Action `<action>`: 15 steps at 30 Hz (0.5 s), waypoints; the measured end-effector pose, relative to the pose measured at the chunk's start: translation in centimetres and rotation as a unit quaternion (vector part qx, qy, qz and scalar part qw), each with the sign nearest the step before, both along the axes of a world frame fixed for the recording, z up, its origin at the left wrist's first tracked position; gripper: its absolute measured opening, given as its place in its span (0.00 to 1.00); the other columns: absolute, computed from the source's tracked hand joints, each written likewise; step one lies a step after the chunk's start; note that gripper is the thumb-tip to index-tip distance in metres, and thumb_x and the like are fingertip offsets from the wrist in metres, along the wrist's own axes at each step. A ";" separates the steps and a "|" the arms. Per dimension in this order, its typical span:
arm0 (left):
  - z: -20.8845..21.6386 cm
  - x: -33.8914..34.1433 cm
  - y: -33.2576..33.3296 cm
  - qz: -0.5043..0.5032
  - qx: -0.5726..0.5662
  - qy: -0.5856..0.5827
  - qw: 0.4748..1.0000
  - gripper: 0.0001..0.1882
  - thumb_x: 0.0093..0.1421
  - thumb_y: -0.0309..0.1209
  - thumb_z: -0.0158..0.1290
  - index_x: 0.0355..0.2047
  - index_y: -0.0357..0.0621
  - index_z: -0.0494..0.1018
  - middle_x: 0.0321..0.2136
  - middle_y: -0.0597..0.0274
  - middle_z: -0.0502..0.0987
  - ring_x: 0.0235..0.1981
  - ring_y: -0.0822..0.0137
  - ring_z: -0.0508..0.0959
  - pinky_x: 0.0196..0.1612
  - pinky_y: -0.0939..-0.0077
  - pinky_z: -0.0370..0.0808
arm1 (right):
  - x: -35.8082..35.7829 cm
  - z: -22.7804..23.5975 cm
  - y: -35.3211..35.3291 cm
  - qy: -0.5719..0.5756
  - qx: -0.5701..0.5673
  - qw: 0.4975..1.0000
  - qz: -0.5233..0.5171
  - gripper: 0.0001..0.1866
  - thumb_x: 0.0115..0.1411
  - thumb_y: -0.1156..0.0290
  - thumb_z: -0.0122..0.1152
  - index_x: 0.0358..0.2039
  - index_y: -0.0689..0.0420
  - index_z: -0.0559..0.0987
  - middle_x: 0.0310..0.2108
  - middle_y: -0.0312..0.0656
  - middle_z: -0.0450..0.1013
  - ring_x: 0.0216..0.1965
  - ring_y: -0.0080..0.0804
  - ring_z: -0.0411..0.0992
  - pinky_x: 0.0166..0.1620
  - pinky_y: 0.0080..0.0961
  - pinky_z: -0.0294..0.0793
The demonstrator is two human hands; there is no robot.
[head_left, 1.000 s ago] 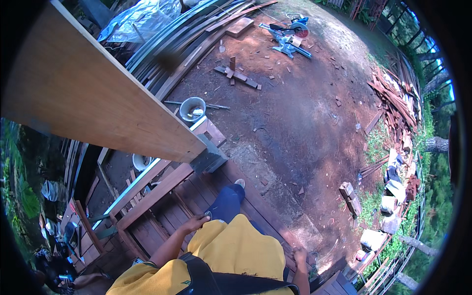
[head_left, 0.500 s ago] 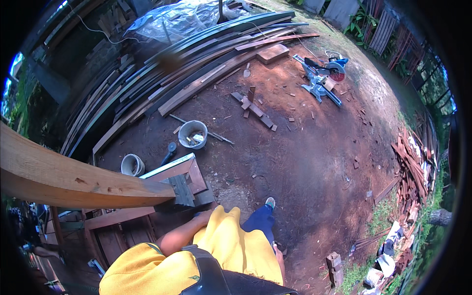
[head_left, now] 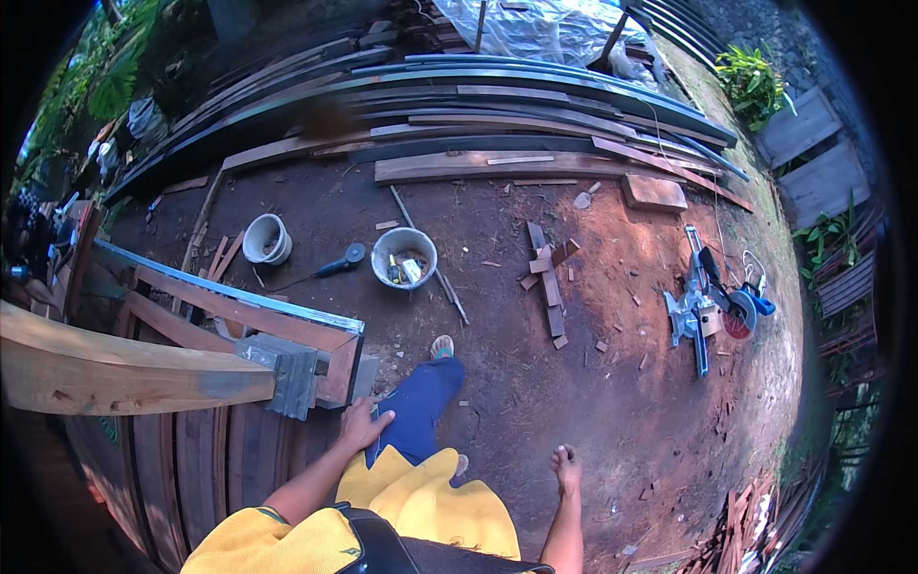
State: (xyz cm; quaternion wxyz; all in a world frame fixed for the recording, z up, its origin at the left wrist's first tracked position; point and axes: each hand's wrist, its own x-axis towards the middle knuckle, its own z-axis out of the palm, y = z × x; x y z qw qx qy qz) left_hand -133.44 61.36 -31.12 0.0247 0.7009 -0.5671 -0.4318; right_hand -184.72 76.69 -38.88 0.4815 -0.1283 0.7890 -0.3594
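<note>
My left hand (head_left: 361,426) is beside my blue trouser leg, close to the corner of a wooden frame (head_left: 337,375). Its thumb stands apart from the fingers and I see nothing held; whether it touches the frame or the trousers I cannot tell. Out to the right, over bare soil, my right hand (head_left: 566,466) hangs with its fingers curled in and no object showing. A thick pale timber beam (head_left: 134,368) crosses from the left edge, its end against grey blocks (head_left: 287,371) at the frame's corner.
Ahead stand two buckets (head_left: 404,260), with an angle grinder (head_left: 342,260) lying between them. Long boards (head_left: 478,167) are stacked across the back. Wood pieces (head_left: 548,282) lie mid-ground, and a blue mitre saw (head_left: 712,306) sits to the right. Scrap wood (head_left: 741,526) is piled lower right.
The view has swung, so the buckets, boards and saw appear further right. My right hand has come out beside my body, and my left hand now shows beyond the shirt.
</note>
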 end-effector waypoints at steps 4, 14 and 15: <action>-2.1 -5.5 -3.0 -0.165 0.002 -0.114 0.980 0.44 0.62 0.62 0.60 0.70 0.49 0.70 0.77 0.41 0.54 0.78 0.31 0.49 0.73 0.20 0.44 | 0.4 -4.3 -14.5 -0.017 0.060 0.992 0.111 0.17 0.75 0.62 0.62 0.55 0.61 0.79 0.44 0.40 0.80 0.40 0.29 0.81 0.40 0.29 0.83; -9.0 -10.2 -20.4 -0.011 0.189 0.120 0.975 0.46 0.68 0.66 0.47 0.79 0.58 0.54 0.81 0.39 0.42 0.79 0.26 0.44 0.72 0.15 0.41 | 14.3 -15.1 -53.4 0.051 0.114 0.773 0.623 0.22 0.69 0.61 0.68 0.50 0.70 0.83 0.32 0.45 0.82 0.32 0.33 0.82 0.32 0.32 0.81; -9.1 -9.8 -22.2 0.026 0.179 0.117 0.977 0.47 0.67 0.66 0.48 0.79 0.58 0.54 0.81 0.39 0.43 0.79 0.26 0.44 0.72 0.16 0.42 | 16.1 -15.7 -58.1 0.074 0.035 0.728 0.681 0.21 0.68 0.61 0.69 0.48 0.69 0.84 0.31 0.46 0.83 0.32 0.35 0.82 0.34 0.33 0.82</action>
